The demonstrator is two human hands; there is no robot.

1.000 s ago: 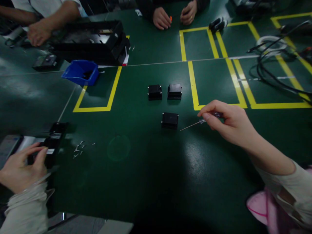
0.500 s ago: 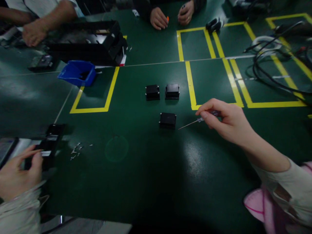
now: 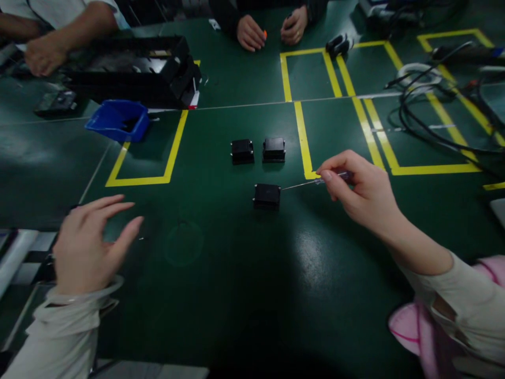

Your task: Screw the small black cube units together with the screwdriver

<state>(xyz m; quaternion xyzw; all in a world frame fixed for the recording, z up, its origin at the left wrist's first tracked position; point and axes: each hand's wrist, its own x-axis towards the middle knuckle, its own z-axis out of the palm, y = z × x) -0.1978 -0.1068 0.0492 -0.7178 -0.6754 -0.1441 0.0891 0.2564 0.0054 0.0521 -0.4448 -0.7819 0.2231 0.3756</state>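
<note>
Right hand [image 3: 360, 192], gripping one screwdriver [image 3: 319, 180], tip just beside a black box [image 3: 267, 196], probably best steadied; left hand [image 3: 87, 246], fingers spread, seemingly empty.

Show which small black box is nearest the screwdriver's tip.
The front small black box, beside the tip of the screwdriver; the other two sit farther back.

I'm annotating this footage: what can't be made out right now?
Head view:
Screwdriver: handle partly covered by the right hand.
Its tip's contact with the nearest black block: too small.
Contents of the blue bin: dark, blurred.
Pink cloth: cut off by the bottom edge.
</note>
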